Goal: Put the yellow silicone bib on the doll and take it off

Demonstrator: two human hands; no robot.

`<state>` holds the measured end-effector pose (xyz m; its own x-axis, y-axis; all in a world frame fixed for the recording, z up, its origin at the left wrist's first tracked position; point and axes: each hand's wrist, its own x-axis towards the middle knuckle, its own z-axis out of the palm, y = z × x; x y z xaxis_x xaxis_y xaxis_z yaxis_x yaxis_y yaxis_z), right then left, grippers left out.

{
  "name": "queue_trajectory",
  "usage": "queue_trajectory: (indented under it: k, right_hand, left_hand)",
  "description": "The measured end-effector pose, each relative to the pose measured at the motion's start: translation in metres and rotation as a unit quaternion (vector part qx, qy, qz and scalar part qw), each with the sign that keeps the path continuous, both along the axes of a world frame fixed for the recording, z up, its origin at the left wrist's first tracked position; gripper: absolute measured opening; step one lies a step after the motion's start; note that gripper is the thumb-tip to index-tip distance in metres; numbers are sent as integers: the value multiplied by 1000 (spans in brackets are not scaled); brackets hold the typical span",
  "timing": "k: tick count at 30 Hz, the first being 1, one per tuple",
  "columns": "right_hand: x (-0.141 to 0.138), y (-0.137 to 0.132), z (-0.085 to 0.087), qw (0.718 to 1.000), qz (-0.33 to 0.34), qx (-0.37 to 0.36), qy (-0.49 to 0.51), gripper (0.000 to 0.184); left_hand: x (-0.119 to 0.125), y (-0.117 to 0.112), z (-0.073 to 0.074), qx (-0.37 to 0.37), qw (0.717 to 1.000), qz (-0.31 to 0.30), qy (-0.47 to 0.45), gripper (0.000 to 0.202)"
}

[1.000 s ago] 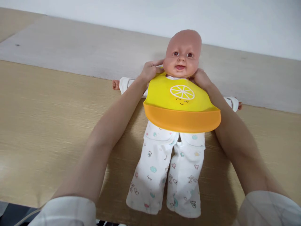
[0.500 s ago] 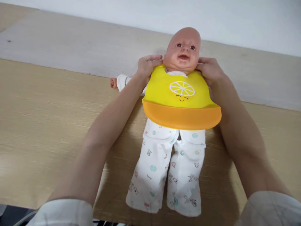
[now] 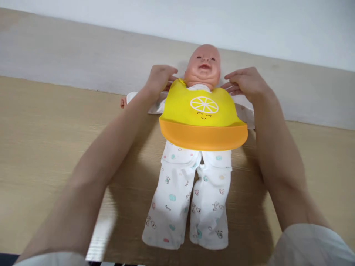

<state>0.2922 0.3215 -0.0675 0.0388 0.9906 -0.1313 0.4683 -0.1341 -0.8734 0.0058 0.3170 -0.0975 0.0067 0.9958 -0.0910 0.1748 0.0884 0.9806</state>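
A baby doll (image 3: 203, 66) in white printed clothes (image 3: 188, 199) lies on its back on a wooden table (image 3: 41, 155). A yellow silicone bib (image 3: 202, 118) with an orange pocket and a lemon face covers its chest. My left hand (image 3: 159, 78) rests by the doll's shoulder on the left side of its neck, fingers bent down over the bib's edge, nothing gripped that I can see. My right hand (image 3: 245, 85) hovers by the other shoulder, fingers stretched out and apart, holding nothing.
A pale grey-white board (image 3: 69, 59) runs along the back of the table under the doll's head, with a white wall (image 3: 249, 22) behind it. The table's near edge (image 3: 116, 263) lies just past the doll's feet.
The doll's head has gone from raised to lying back on the board. Both hands have come out from behind its neck and moved outward; my right hand's fingers have spread.
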Motion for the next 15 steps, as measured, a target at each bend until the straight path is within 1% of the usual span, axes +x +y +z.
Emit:
queue_trajectory:
  k: [1,2,3,4,5,6,7,9,11,13,15]
  right_hand:
    - [8,-8,2,1000,10,12,-16,13]
    - [16,-17,3,999,33,24,-31,17]
    - [25,-28,4,996,69,32,-50,22]
    - [34,-39,3,991,110,34,-71,27]
    - [43,-50,1,983,152,32,-98,33]
    - [51,-61,-1,973,185,28,-133,39]
    - [59,-72,-5,963,201,29,-175,45]
    - [70,-88,-14,943,199,53,-262,52]
    - [78,-100,-23,922,178,93,-330,53]
    - [85,-108,-30,902,174,117,-378,52]
    - [89,-119,-33,884,167,136,-415,50]
  left_hand:
    - [-10,-9,3,30,998,-27,41,31]
    - [-22,-18,7,54,989,-78,109,36]
    - [-36,-26,10,58,968,-150,191,45]
    - [-49,-34,13,55,939,-201,274,55]
    - [-62,-41,15,45,906,-234,349,65]
    - [-73,-48,17,48,879,-251,402,73]
    - [-81,-54,18,57,855,-263,444,78]
    - [-89,-66,20,76,825,-271,491,78]
    - [-90,-79,22,81,810,-270,515,72]
    - [-89,-92,24,64,808,-265,522,66]
    - [-91,-106,28,46,810,-259,524,63]
